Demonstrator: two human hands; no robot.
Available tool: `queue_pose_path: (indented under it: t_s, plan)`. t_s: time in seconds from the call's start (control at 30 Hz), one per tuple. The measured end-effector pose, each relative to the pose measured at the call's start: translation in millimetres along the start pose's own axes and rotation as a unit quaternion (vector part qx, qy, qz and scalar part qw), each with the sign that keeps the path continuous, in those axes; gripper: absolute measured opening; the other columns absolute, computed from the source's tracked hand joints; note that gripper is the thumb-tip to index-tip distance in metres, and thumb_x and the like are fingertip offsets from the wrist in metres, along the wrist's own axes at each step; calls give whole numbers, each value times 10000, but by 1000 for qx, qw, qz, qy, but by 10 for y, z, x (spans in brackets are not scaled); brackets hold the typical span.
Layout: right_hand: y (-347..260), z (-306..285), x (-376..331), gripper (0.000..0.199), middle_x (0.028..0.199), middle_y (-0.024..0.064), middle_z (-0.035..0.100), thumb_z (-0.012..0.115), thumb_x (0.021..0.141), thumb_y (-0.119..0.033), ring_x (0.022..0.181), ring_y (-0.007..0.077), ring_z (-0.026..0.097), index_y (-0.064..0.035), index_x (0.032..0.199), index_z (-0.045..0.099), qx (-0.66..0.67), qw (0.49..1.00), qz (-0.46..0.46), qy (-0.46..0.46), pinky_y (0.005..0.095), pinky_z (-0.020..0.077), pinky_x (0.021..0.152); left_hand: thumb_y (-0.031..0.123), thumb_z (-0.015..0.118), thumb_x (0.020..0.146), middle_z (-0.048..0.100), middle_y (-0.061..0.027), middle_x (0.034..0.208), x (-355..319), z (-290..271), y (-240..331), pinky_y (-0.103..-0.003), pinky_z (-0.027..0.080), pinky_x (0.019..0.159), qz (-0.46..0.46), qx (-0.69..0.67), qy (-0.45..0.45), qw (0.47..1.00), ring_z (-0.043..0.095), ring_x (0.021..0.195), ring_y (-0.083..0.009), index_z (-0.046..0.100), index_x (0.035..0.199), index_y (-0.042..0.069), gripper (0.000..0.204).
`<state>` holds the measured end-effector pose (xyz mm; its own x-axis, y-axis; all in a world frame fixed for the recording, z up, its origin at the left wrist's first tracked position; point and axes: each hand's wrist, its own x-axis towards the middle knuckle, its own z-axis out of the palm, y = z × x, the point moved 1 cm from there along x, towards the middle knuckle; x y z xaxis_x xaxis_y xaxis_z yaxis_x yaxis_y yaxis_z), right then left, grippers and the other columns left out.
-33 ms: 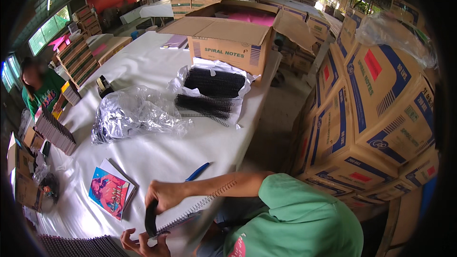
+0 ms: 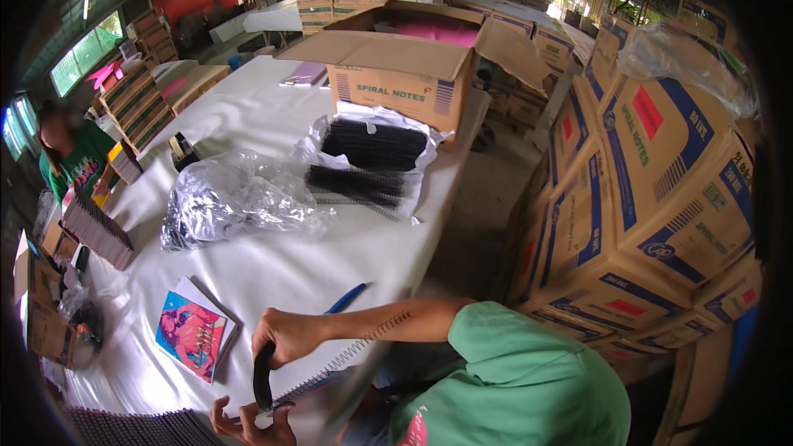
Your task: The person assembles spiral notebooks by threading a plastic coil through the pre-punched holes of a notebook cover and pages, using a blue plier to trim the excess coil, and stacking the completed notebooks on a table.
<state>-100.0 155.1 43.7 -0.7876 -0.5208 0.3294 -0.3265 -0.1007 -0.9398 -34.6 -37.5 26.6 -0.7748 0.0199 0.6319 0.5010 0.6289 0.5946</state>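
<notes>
My right hand (image 2: 283, 339) is closed round the black handle of pliers (image 2: 263, 376), jaws pointing down at my left hand. My left hand (image 2: 250, 421), fingers curled, is at the edge of a notebook (image 2: 318, 396) mostly hidden below my right arm. A dark spiral coil (image 2: 351, 351) runs along the notebook's edge, and its loose end rises across my right forearm. The jaws meet the coil's end by my left fingertips. To the left lies a notebook with a pink and blue cover (image 2: 192, 330). A blue pen (image 2: 347, 297) rests beyond my right forearm.
Black coils (image 2: 372, 144) lie on white paper before an open carton (image 2: 392, 91). Beside them is a clear plastic bag (image 2: 239, 198). A row of bound notebooks (image 2: 136, 425) is at the near left. A co-worker (image 2: 70, 153) sits far left. Stacked cartons (image 2: 652, 157) stand right.
</notes>
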Motion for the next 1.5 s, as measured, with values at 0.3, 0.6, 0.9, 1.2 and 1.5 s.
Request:
queue_pose_path:
  t_s: [0.3, 0.6, 0.9, 1.2, 1.5]
  plan:
    - [33, 85, 72, 229, 704, 101, 648, 632, 594, 71, 615, 137, 586, -8, 803, 685, 7, 997, -50, -53, 262, 450, 573, 527, 779, 580, 427, -229, 1155, 13, 11, -71, -470, 362, 755, -54, 2, 11, 998, 376, 1104, -357, 622, 700, 70, 498]
    - [536, -29, 243, 253, 746, 125, 661, 670, 635, -18, 670, 133, 623, -53, 885, 686, -208, 977, -30, 28, 282, 494, 632, 575, 796, 467, 351, -155, 1210, -8, 16, -407, -402, 397, 771, -14, 8, 73, 997, 430, 1008, -278, 510, 816, 38, 702]
    - [-193, 275, 262, 256, 798, 106, 677, 587, 651, 134, 759, 142, 645, -15, 834, 687, 104, 993, -16, -60, 265, 501, 707, 412, 884, 387, 352, -106, 1034, -72, 98, -614, -329, 398, 637, -25, -147, 133, 980, 453, 870, -191, 463, 757, 91, 646]
    - [125, 357, 484, 221, 809, 85, 686, 604, 667, 82, 722, 115, 623, -12, 847, 691, -152, 988, 2, -41, 258, 496, 661, 284, 936, 330, 350, -92, 1087, 6, 163, -583, -237, 396, 638, -114, -331, 111, 930, 398, 759, -96, 331, 944, 114, 878]
    - [-2, 400, 547, 257, 826, 80, 678, 609, 649, 121, 714, 112, 619, -14, 852, 691, 74, 996, 42, -11, 255, 500, 669, 291, 933, 350, 394, -93, 1010, 37, 101, -618, -286, 429, 725, -94, -254, 61, 961, 436, 803, -155, 326, 918, 76, 859]
